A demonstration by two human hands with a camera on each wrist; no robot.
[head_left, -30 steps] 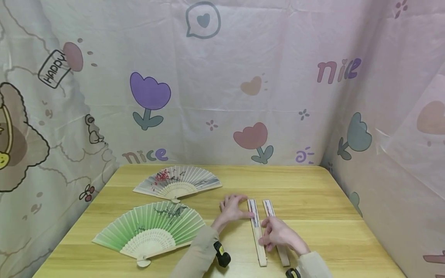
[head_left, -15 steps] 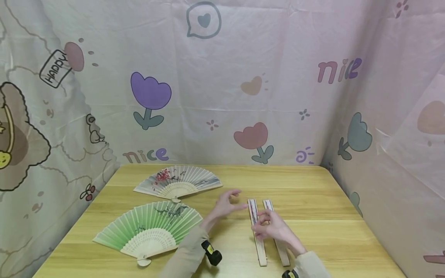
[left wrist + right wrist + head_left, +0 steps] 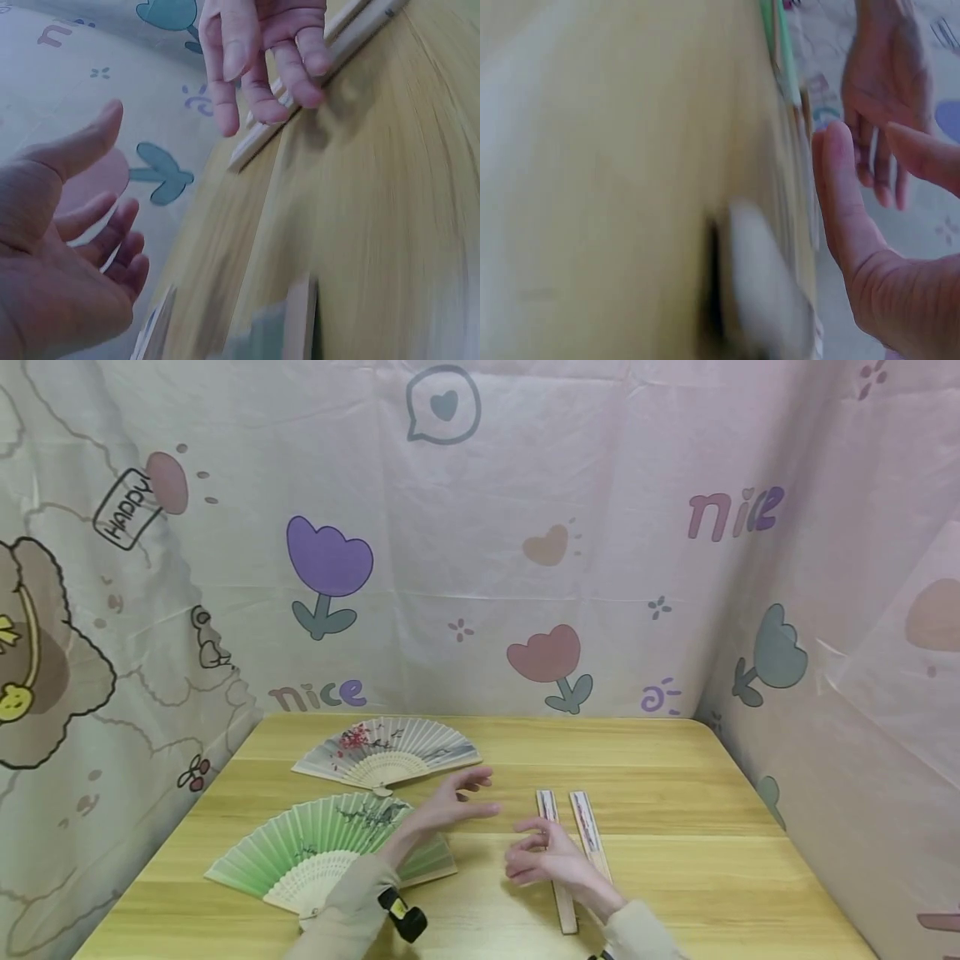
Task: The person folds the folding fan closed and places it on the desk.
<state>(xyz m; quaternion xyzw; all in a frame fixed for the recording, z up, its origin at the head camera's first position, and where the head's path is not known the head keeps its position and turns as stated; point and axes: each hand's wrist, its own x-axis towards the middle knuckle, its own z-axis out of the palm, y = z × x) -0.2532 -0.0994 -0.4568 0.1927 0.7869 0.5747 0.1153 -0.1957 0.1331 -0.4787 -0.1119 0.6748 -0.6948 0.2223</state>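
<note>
Two folded hand fans lie side by side on the table: the left folded fan (image 3: 566,907) and the right folded fan (image 3: 588,827). My right hand (image 3: 551,860) hovers over the left one and hides its middle, fingers loosely bent and nothing in them. My left hand (image 3: 450,800) is in the air over the right end of the spread green fan (image 3: 300,839), thumb and fingers apart, holding nothing. Behind it lies a spread grey-white fan (image 3: 390,756) with red blossoms. In the left wrist view both hands show empty, the right hand (image 3: 270,60) overlapping the folded fans.
The wooden table (image 3: 697,877) has its back edge against a printed cloth (image 3: 465,560), with more cloth hanging at both sides. A black wrist camera (image 3: 405,917) sits on the left sleeve, low over the table.
My left hand has drawn away from the left folded fan, moving left over the green fan. My right hand has shifted left across the folded fans. The fans stay where they were.
</note>
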